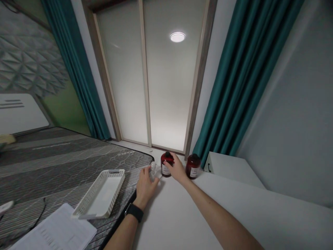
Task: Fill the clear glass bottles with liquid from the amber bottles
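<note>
A dark red bottle (164,170) with a black cap and a white label stands upright near the far end of the white tabletop. My right hand (177,170) is closed around its right side, thumb across the front. Just left of that bottle is a small clear container (153,168), which looks like a transparent bottle; its exact kind is hard to make out. My left hand (146,185), with a black watch on the wrist, grips this container between thumb and fingers. A second dark red bottle (193,167) with a similar label stands upright to the right of my right hand.
Left of the white table (182,215) is a bed with a grey patterned cover (78,152). On it lie a white perforated basket (121,184), papers (57,229) and a dark cable. A white cabinet (234,168) stands beyond the table, near teal curtains (234,86) and frosted sliding doors (169,93).
</note>
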The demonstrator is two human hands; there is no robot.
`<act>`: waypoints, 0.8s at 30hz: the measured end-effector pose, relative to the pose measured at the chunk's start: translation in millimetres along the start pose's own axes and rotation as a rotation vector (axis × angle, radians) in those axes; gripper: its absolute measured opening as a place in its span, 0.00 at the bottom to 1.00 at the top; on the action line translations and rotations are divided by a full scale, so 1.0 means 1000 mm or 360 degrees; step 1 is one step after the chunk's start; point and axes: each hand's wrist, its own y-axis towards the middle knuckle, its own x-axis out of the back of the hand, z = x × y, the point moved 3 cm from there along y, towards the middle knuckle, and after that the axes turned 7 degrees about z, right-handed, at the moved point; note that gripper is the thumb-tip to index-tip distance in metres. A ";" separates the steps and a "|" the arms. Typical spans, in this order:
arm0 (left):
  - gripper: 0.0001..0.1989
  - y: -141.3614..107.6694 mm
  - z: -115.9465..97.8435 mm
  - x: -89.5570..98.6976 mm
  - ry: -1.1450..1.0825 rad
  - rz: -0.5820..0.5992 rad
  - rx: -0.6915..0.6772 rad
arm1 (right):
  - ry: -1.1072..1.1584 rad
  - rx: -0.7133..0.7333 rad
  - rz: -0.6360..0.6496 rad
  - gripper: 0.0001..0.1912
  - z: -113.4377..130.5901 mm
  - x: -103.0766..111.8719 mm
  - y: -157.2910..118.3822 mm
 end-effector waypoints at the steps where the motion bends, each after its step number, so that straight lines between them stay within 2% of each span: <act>1: 0.23 -0.001 0.000 0.001 -0.0013 0.0020 -0.0021 | -0.0007 0.0000 -0.0003 0.26 0.003 0.005 -0.008; 7: 0.24 -0.013 -0.014 -0.001 -0.0147 0.0232 -0.0324 | -0.0036 0.0025 -0.0008 0.24 0.020 0.047 -0.061; 16: 0.24 -0.055 -0.073 -0.016 -0.0450 0.0676 -0.0724 | -0.0028 -0.0044 0.0006 0.24 0.044 0.123 -0.162; 20: 0.26 -0.068 -0.092 -0.028 -0.0573 0.0768 -0.0770 | -0.0013 -0.0049 -0.0043 0.23 0.050 0.140 -0.194; 24: 0.27 -0.073 -0.102 -0.037 -0.0640 0.0817 -0.0779 | -0.0029 0.0007 -0.0195 0.22 0.053 0.144 -0.210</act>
